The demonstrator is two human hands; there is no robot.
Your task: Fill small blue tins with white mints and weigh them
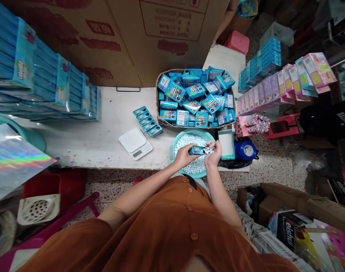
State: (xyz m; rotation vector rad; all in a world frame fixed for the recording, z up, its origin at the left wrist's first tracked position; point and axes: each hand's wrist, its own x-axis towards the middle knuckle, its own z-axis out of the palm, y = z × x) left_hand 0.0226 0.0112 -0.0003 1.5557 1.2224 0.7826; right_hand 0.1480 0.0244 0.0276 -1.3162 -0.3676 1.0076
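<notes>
Over a turquoise basin [172, 153] of small white candies [186, 140], my left hand [184, 156] grips a small blue candy box [195, 150], which lies tilted on its side. Its end points at my right hand [213, 154], cupped around a heap of the white candies [209, 149]. The box's end meets the candies in that palm. A row of several blue boxes [148, 121] with round dark holes lies on the table, left of the basin. Behind the basin, a cardboard carton [158, 122] is piled with more blue candy boxes [195, 90].
A white kitchen scale [135, 144] sits left of the basin. To the right are an open blue display box [226, 144] and a blue tape roll [246, 150]. Shrink-wrapped blue packs [42, 71] are stacked at left. A large brown carton [161, 41] stands behind; a person's arm [226, 19] shows beside it.
</notes>
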